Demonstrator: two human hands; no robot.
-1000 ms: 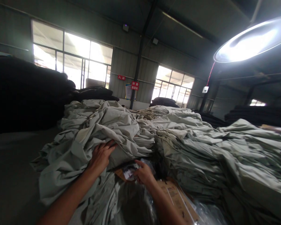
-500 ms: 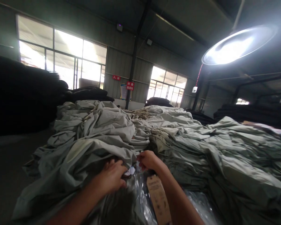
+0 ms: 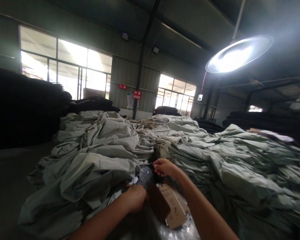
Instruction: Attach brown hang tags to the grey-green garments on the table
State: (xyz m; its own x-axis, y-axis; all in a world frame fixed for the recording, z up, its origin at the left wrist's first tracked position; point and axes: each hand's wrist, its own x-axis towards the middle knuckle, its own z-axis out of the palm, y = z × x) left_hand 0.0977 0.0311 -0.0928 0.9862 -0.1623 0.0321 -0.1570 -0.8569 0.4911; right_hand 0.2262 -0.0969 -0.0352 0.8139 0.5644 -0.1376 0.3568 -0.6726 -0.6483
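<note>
Two hands at work: left hand (image 3: 135, 199) clenched on crinkled clear plastic wrap (image 3: 145, 173), nearest the body. Just beyond, right hand (image 3: 163, 166) pinched the wrap's far end. Cardboard tag (image 3: 173, 206) between both forearms, long axis running away, against heaped grey-green fabric (image 3: 102, 156).

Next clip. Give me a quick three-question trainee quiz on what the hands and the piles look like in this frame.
1. True or false: the left hand is pressed flat on top of the pale green fabric pile.
2. What lies between the two hands? A) scissors B) a brown card tag in clear plastic wrap C) a spool
3. Which hand reaches further from the wearer?

Key
1. False: it is curled low at the wrap's near edge.
2. B
3. The right hand, up against the foot of the pile.
</note>
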